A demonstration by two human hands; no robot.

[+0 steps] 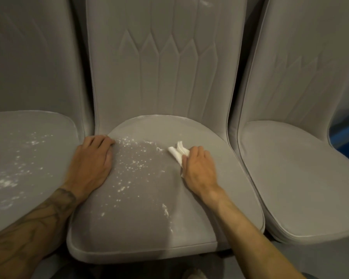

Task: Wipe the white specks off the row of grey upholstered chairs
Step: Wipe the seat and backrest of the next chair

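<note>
Three grey upholstered chairs stand side by side. The middle chair's seat (pixel 141 224) carries scattered white specks (pixel 133 158) across its left and centre. My right hand (pixel 199 168) holds a crumpled white tissue (pixel 177 153) against that seat, just right of the specks. My left hand (pixel 92 160) rests flat on the seat's left edge, fingers curved over the rim. The left chair's seat (pixel 54 127) is also covered with white specks (pixel 6 183). The right chair's seat (pixel 302 178) looks free of specks. A faint white smear (pixel 206 3) marks the middle backrest near the top.
The chairs' tall quilted backrests (pixel 165 67) close off the far side. A blue object (pixel 345 135) shows behind the right chair. Dark floor (pixel 129 268) lies below the seats' front edges.
</note>
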